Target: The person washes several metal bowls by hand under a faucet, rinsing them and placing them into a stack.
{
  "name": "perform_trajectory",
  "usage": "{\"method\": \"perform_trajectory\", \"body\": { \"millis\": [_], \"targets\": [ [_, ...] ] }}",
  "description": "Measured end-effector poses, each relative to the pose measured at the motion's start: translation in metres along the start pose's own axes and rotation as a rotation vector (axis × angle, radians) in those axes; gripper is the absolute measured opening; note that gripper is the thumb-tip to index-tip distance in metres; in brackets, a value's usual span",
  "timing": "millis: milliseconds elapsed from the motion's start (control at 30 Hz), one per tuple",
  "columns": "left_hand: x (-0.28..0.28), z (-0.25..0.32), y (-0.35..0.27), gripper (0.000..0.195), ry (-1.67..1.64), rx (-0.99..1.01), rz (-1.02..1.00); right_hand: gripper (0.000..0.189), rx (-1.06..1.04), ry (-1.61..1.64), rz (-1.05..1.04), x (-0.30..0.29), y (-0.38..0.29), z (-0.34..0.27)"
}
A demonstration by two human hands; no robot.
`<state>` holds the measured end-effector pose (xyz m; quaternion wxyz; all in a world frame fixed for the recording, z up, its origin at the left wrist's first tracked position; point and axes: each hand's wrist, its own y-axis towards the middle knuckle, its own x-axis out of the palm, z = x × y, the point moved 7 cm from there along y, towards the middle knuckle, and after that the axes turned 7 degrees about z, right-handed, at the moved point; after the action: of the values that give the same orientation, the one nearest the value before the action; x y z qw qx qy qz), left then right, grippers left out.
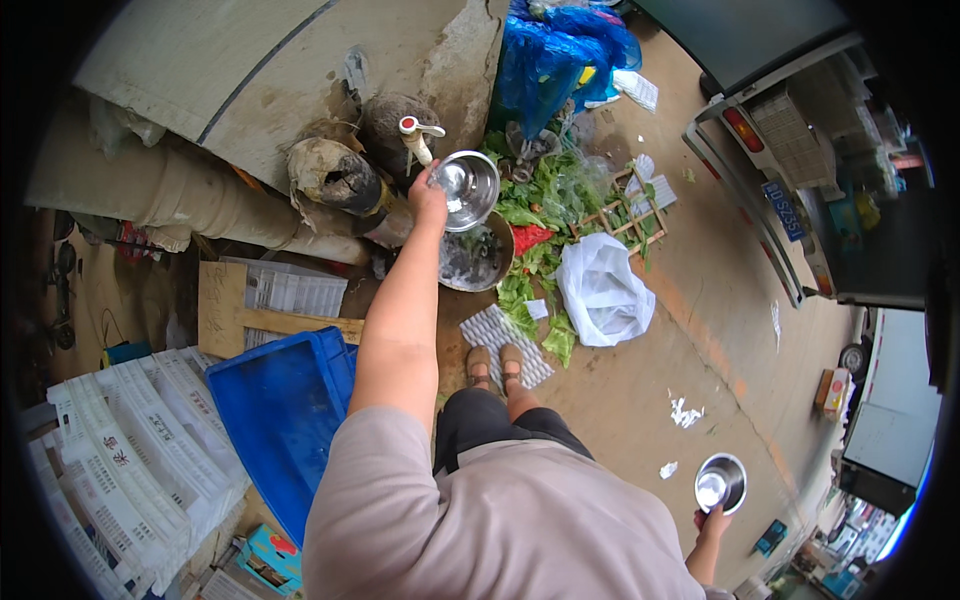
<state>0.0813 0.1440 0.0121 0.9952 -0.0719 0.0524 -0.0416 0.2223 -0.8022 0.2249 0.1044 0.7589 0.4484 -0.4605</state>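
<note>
My left hand [429, 201] grips the rim of a stainless steel bowl [484, 187] beneath a white lever tap [415, 136] with a red mark. Bright patches show inside that bowl; whether they are water or reflections I cannot tell. Below it stands a round tub [471, 259] holding dark, murky contents. Out to the right, my right hand [712, 520] holds a second, smaller-looking stainless steel bowl [721, 481], its inside facing up.
Leafy vegetable scraps [536, 187], a wooden lattice [637, 217] and a white plastic bag [606, 289] lie near my feet. Blue crates [281, 420] and white crates [142, 442] are stacked at left. Blue plastic sheeting [559, 60] hangs ahead; a vehicle [787, 180] stands at right.
</note>
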Motion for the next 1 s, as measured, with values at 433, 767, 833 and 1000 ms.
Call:
{"method": "perform_trajectory", "body": {
  "millis": [433,767,833,1000],
  "targets": [
    [-0.029,-0.123,-0.072,0.031,-0.54,-1.165,0.071,0.041,0.475,0.226,0.051,-0.051,0.018,0.273],
    [-0.02,-0.143,-0.035,0.037,-0.509,-0.933,0.057,0.038,0.281,-0.029,-0.076,-0.032,-0.032,0.088],
    [-0.018,-0.13,-0.055,0.038,-0.475,-0.921,0.086,0.038,0.262,-0.032,-0.062,-0.037,-0.04,0.072],
    [0.024,-0.115,-0.043,0.039,-0.42,-0.891,0.114,0.038,0.226,-0.032,-0.055,-0.034,-0.046,0.047]
  ]
}}
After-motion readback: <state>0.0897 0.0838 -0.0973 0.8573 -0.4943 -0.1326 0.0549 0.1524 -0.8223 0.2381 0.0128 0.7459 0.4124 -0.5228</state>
